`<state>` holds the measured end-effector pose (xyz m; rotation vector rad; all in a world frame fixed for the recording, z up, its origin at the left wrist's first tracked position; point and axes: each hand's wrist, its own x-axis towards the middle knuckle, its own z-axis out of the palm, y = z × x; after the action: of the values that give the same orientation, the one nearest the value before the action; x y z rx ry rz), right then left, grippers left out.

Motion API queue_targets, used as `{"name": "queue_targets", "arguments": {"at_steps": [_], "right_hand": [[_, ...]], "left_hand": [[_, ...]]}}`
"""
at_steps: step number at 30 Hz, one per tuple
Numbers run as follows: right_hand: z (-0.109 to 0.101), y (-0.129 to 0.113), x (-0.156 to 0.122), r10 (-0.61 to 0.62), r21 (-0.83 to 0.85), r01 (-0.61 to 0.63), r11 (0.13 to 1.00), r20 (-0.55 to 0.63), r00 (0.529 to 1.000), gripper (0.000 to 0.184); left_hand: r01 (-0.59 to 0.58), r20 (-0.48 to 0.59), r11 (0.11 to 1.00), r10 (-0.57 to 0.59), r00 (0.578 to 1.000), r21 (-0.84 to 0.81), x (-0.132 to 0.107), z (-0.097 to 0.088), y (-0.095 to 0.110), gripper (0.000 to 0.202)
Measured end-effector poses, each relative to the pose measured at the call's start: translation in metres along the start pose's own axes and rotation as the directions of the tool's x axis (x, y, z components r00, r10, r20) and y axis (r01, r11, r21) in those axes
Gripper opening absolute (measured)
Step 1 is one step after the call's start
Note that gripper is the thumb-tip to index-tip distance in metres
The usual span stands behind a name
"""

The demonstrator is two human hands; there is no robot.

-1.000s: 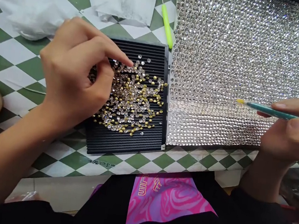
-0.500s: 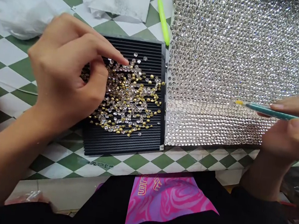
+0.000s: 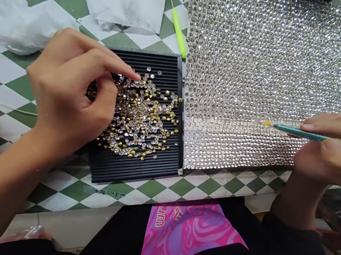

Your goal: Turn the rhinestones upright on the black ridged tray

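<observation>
My left hand hovers over a black ridged tray, with the index finger stretched out to the loose rhinestones. Its thumb stays apart from that finger, the other fingers are curled, and nothing shows in its grasp. The stones are clear on one face and gold on the other. My right hand is closed around a teal pencil with a yellow end. That end points left, close above a sheet covered in rows of rhinestones; whether it touches the sheet I cannot tell.
A lime-green handled tool with a thin metal shaft lies above the tray. White plastic bags rest at the back left of the green-and-white checked table. The table's front edge runs close to my body.
The whole view has shifted, so everything appears slightly lower and further left. Both hands keep nearly the same places over the tray and the sheet.
</observation>
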<state>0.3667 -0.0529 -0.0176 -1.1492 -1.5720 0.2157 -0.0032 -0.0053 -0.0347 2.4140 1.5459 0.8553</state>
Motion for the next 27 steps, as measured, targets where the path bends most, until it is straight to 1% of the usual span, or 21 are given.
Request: {"name": "queue_targets", "arguments": {"at_steps": [1,2,3,5,7,11,12,15,17,18,20,22,24,27], "right_hand": [[0.002,0.005,0.0,-0.095,0.059,0.097,0.994,-0.036,0.995,0.011],[0.004,0.009,0.0,-0.163,0.108,0.169,0.98,-0.059,0.985,0.015],[0.004,0.012,0.0,-0.204,0.144,0.211,0.967,-0.063,0.977,0.019],[0.004,0.016,0.001,-0.206,0.165,0.209,0.964,-0.039,0.978,0.023],[0.002,0.017,0.001,-0.218,0.176,0.219,0.96,-0.029,0.976,0.022],[0.004,0.012,0.003,-0.225,0.182,0.228,0.956,-0.038,0.974,0.02],[0.005,0.009,0.003,-0.207,0.162,0.211,0.964,-0.041,0.977,0.021],[0.009,0.0,0.003,-0.104,0.05,0.104,0.993,-0.009,0.995,0.026],[0.009,-0.005,0.004,-0.052,-0.014,0.053,0.998,0.066,0.996,0.03],[0.008,-0.006,0.005,-0.047,-0.036,0.052,0.998,0.129,0.991,0.031],[0.005,-0.006,0.009,-0.077,-0.08,0.104,0.991,0.29,0.954,0.032],[0.002,-0.004,0.013,-0.114,-0.136,0.189,0.972,0.429,0.896,0.038],[0.002,-0.001,0.016,-0.117,-0.192,0.243,0.951,0.505,0.855,0.044],[0.005,0.0,0.019,-0.115,-0.218,0.274,0.937,0.548,0.829,0.041]], "left_hand": [[-0.01,-0.004,1.0,0.01,1.0,-0.005,0.0,0.0,0.0,0.033],[-0.017,-0.012,1.0,0.017,1.0,-0.009,0.001,0.0,0.0,0.032],[-0.021,-0.021,1.0,0.021,1.0,-0.013,0.001,0.0,0.0,0.032],[-0.025,-0.03,1.0,0.025,0.999,-0.015,0.001,0.001,0.0,0.032],[-0.025,-0.031,1.0,0.024,0.999,-0.016,0.002,0.001,0.0,0.032],[-0.026,-0.055,0.999,0.024,0.998,-0.025,0.001,0.002,0.0,0.031],[-0.024,-0.067,0.999,0.022,0.998,-0.027,0.001,0.003,0.0,0.031],[-0.012,-0.09,0.999,0.009,0.996,-0.035,0.002,0.004,-0.002,0.03],[0.003,-0.093,0.999,-0.006,0.996,-0.033,0.002,0.004,-0.003,0.03],[0.007,-0.09,1.0,-0.009,0.996,-0.029,0.002,0.004,-0.003,0.03],[0.006,-0.082,1.0,-0.007,0.997,-0.019,0.002,0.004,-0.004,0.029],[-0.008,-0.08,1.0,0.007,0.997,-0.016,0.002,0.005,-0.003,0.029],[-0.027,-0.088,0.999,0.025,0.996,-0.022,0.003,0.005,-0.003,0.03],[-0.051,-0.097,0.998,0.048,0.994,-0.031,0.003,0.005,-0.002,0.03]]}}
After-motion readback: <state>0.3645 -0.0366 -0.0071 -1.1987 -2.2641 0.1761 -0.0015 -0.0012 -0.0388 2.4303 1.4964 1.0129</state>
